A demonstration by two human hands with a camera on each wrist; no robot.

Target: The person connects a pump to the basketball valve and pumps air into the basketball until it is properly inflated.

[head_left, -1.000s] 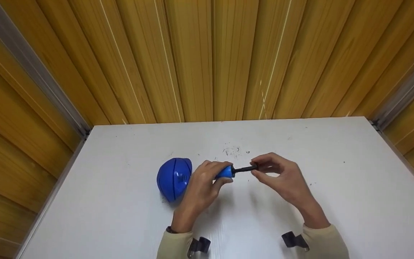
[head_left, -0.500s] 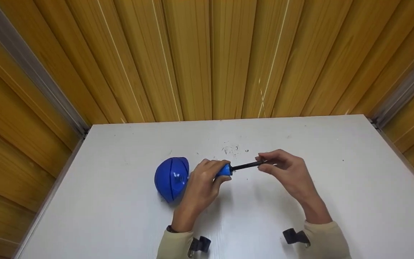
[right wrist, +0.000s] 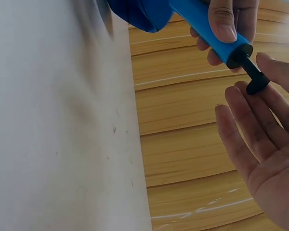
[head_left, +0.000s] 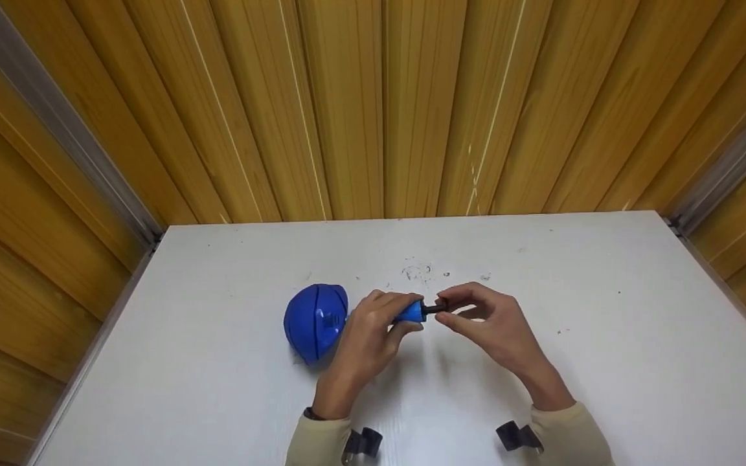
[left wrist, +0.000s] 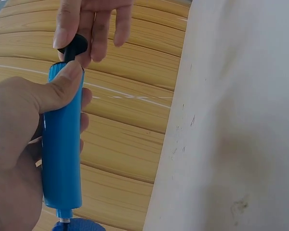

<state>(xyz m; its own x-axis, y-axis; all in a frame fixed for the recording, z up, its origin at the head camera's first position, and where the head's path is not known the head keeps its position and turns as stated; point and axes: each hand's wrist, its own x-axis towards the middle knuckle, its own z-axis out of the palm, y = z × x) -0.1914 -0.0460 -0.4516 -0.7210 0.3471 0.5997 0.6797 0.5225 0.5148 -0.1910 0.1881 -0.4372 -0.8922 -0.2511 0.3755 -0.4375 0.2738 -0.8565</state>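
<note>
A small blue hand pump is held above the table, its nozzle end toward a blue ball. My left hand grips the pump's barrel, thumb along its side near the black-collared end. At that end, my right hand pinches the black plunger handle between thumb and fingertips. Only a short length of black rod shows between handle and barrel. In the left wrist view a thin metal needle joins the nozzle to the ball at the bottom edge. The ball looks partly caved in, with dark seams.
The white table carries dark scuff marks beyond the hands. Wood-patterned panel walls stand behind it and at both sides. A black wrist mount sticks out from each beige sleeve.
My right hand first drew the plunger out to the right, then came back left, so the rod now sits mostly inside the barrel. My left hand and the ball stay nearly in place.
</note>
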